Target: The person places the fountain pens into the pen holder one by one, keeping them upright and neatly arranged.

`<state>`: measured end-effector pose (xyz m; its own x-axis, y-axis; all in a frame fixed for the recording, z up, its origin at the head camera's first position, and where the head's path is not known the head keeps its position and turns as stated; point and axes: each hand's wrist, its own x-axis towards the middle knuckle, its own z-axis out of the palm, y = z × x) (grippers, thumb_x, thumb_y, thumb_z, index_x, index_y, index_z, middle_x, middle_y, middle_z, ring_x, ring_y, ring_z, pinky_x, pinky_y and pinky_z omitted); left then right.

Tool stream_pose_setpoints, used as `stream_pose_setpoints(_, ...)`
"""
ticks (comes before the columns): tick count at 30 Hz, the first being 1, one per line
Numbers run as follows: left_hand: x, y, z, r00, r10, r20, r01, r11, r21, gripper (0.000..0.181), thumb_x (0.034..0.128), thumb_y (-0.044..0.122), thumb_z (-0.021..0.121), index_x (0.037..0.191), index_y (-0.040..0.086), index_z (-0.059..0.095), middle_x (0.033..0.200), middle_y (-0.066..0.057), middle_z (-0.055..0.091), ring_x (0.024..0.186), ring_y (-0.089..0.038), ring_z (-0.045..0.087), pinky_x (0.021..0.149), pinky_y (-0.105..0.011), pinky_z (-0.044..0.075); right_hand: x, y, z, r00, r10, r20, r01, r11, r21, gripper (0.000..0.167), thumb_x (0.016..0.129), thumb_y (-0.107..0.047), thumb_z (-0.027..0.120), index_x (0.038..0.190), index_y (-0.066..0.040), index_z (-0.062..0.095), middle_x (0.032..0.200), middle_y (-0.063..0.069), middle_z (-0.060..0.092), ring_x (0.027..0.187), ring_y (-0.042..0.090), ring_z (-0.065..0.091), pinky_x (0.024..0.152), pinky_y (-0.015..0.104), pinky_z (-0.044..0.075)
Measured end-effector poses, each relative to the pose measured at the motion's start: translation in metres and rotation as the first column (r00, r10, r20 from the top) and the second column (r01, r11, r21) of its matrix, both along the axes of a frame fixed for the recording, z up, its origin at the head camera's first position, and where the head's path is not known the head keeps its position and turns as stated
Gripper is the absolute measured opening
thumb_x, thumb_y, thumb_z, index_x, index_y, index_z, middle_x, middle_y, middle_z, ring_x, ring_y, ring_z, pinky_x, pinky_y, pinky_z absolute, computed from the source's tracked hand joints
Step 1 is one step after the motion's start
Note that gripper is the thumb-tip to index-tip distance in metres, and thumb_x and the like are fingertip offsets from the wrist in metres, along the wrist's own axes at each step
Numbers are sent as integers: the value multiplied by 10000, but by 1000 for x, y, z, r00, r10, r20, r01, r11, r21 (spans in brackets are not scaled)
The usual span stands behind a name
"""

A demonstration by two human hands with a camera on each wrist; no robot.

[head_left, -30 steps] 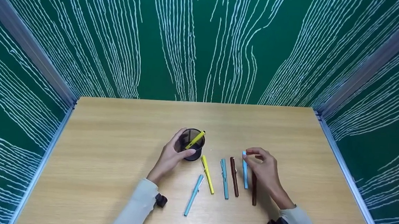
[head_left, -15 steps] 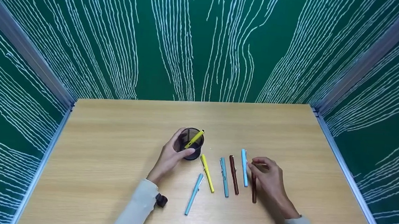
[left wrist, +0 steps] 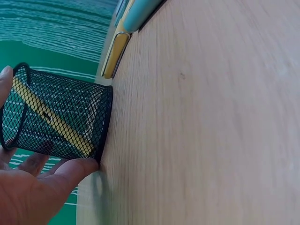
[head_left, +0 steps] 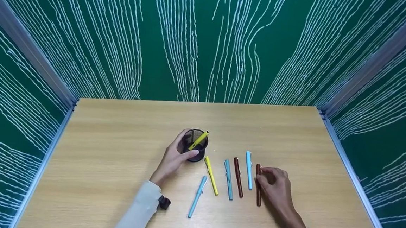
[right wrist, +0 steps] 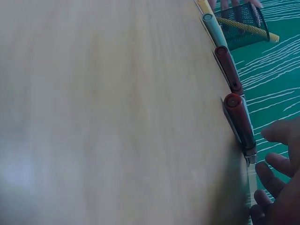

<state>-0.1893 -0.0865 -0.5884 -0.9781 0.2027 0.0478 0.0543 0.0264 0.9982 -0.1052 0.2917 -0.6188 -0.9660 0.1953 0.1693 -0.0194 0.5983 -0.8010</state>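
My left hand (head_left: 172,160) grips a black mesh pen cup (head_left: 197,158) that stands on the table, thumb on its near side. One yellow pen (head_left: 199,140) leans inside it; the left wrist view shows that pen slanting behind the mesh (left wrist: 65,101). At the right end of a row of pens lies a dark red-brown pen (head_left: 258,192). Beside its far end is my right hand (head_left: 279,191), thumb and forefinger around the clip end. In the right wrist view, spread fingers (right wrist: 276,133) stand a little apart from this pen (right wrist: 240,121).
Left of that pen lie a light blue pen (head_left: 249,171), another red-brown pen (head_left: 238,179), a teal pen (head_left: 229,180) and a yellow pen (head_left: 211,176). A turquoise pen (head_left: 197,197) lies nearer, slanted. Green walls with white lines (head_left: 172,41) border the wooden table (head_left: 109,140).
My right hand has let go of the light blue pen's far end and moved right and nearer to me, to the red-brown pen. The left hand keeps its hold on the cup.
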Motion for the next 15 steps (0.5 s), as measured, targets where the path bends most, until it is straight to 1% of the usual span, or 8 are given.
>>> stream_pose_setpoints(2, 0, 0, 0, 1000, 1, 2, -1, 1000, -4, 947, 952, 224, 900, 1730, 166, 364, 1703, -117, 460, 1582, -313, 430, 1319, -429, 312, 1, -1, -1, 1000, -8, 4, 8, 1000, -3, 286, 929, -50, 879, 1183, 35, 780, 1230, 213, 738, 1265, 328, 545, 1096, 449, 395)
stream_pose_setpoints(4, -1, 0, -1, 1000, -11, -13, 11, 1000, 16, 935, 957, 194, 892, 1727, 144, 363, 1695, -162, 462, 1573, -341, 437, 1320, -460, 311, 1, -2, -3, 1000, -7, -22, 7, 1000, 3, 291, 909, -43, 896, 1165, 36, 781, 1201, 212, 743, 1263, 344, 538, 1099, 460, 384)
stream_pose_setpoints(8, -2, 0, -2, 999, -30, -38, 32, 998, 60, 912, 961, 132, 878, 1720, 148, 373, 1671, -200, 480, 1554, -366, 457, 1315, -494, 319, 2, -5, -6, 998, -12, -54, 13, 1000, 24, 291, 891, -28, 907, 1146, 38, 783, 1133, 202, 747, 1250, 351, 520, 1078, 459, 379)
stream_pose_setpoints(9, -2, 0, -2, 998, -36, -45, 39, 996, 74, 907, 963, 111, 871, 1719, 133, 369, 1668, -221, 476, 1552, -380, 457, 1314, -510, 318, 2, -6, -6, 999, -14, -51, 15, 999, 29, 295, 894, -28, 905, 1153, 41, 782, 1129, 203, 747, 1252, 356, 516, 1073, 462, 380)
stream_pose_setpoints(11, -1, 0, -2, 999, -32, -42, 35, 997, 72, 910, 962, 113, 872, 1719, 128, 368, 1668, -206, 480, 1555, -366, 456, 1316, -498, 316, 3, -8, -6, 999, -29, -20, 30, 999, 29, 313, 908, -37, 895, 1181, 51, 772, 1137, 207, 743, 1257, 344, 504, 1065, 459, 385)
stream_pose_setpoints(12, -2, 0, -2, 998, -34, -44, 37, 997, 73, 911, 963, 108, 870, 1720, 118, 363, 1669, -216, 475, 1556, -371, 454, 1318, -501, 313, 3, -9, -6, 999, -35, -8, 35, 999, 29, 325, 911, -40, 892, 1193, 58, 764, 1141, 210, 741, 1256, 341, 499, 1060, 461, 388)
stream_pose_setpoints(15, -2, 1, -2, 999, -31, -44, 34, 997, 64, 917, 961, 118, 874, 1721, 115, 361, 1667, -205, 483, 1549, -361, 464, 1314, -493, 324, 3, -10, -5, 999, -51, 14, 51, 998, 24, 360, 914, -46, 886, 1221, 78, 744, 1146, 220, 737, 1251, 346, 490, 1054, 473, 388)
